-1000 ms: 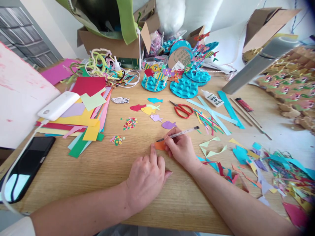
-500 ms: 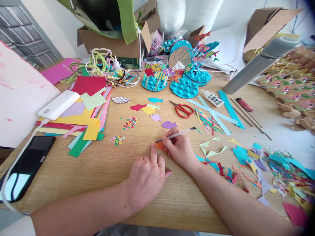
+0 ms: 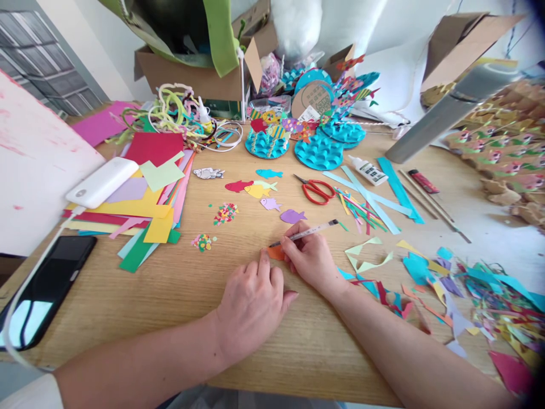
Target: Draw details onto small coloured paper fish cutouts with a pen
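Note:
My right hand (image 3: 310, 255) pinches a clear-barrelled pen (image 3: 313, 229), its tip against a small orange paper piece (image 3: 276, 252) on the table. Most of that piece is hidden by the fingers, so its full shape does not show. With the index fingertip, my left hand (image 3: 253, 304) presses the piece's left end; its thumb sticks out and the other fingers are loosely bent. Just beyond lie cut-paper fish: a purple fish (image 3: 293, 216), a lilac fish (image 3: 271, 203), a yellow fish (image 3: 257, 190), a red fish (image 3: 238, 186) and a blue fish (image 3: 269, 173).
Red-handled scissors (image 3: 317, 192) and a glue bottle (image 3: 369, 170) lie behind my right hand. Paper scraps (image 3: 455, 301) spread at right. Confetti dots (image 3: 225, 213), stacked coloured paper (image 3: 155, 150) and a phone (image 3: 51, 284) are at left. Blue egg-tray discs (image 3: 318, 153) stand behind.
My left hand has shifted slightly and flattened, its other fingers stretching a little further forward. The pen and my right hand have hardly moved.

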Demonstrator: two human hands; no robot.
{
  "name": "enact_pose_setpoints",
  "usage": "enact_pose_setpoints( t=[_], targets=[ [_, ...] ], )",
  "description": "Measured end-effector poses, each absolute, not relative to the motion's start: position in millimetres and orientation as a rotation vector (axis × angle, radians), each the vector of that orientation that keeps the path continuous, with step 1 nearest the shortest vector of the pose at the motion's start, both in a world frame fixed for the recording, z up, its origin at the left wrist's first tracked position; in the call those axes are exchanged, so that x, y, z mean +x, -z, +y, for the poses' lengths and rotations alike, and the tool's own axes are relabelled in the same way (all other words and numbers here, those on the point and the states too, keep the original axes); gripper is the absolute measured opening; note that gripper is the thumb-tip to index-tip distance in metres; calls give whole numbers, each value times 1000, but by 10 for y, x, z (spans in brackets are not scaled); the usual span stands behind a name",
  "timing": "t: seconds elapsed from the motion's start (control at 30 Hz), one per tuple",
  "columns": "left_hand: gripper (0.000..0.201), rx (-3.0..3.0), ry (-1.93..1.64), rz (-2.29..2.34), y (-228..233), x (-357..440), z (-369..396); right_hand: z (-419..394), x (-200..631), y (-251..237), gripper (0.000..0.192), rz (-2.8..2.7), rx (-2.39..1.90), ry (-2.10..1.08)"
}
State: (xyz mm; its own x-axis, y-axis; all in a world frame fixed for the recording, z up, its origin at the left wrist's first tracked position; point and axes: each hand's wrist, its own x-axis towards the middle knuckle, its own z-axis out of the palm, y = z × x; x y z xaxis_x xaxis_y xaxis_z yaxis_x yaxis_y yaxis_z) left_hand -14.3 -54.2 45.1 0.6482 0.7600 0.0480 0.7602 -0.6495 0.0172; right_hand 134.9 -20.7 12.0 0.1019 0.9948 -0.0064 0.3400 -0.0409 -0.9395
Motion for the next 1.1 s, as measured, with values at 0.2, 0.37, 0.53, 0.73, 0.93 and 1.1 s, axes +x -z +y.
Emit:
enact_pose_setpoints(
  t=[0.2,0.37,0.53,0.73,0.93,1.1],
  targets=[
    [26,-2877,99,-1307,-490,-164,-547,-208,1354,-111,11,-1381,-1528,-960],
    [24,-2890,109,-1291,-463,-162,-560,-207,1356,-103,10,-1385,-1531,-961],
    [23,-2866,147,-1287,-449,-164,-545,-201,1362,-101,10,-1400,-1533,-953],
    [24,-2890,75,-1269,-431,-153,-544,-206,1364,-101,9,-1406,-1526,-945],
    [22,-2874,24,-1308,-439,-138,-553,-207,1367,-99,10,-1405,-1511,-947],
    [23,-2869,-18,-1322,-448,-135,-564,-209,1357,-119,10,-1384,-1502,-956]
  ],
)
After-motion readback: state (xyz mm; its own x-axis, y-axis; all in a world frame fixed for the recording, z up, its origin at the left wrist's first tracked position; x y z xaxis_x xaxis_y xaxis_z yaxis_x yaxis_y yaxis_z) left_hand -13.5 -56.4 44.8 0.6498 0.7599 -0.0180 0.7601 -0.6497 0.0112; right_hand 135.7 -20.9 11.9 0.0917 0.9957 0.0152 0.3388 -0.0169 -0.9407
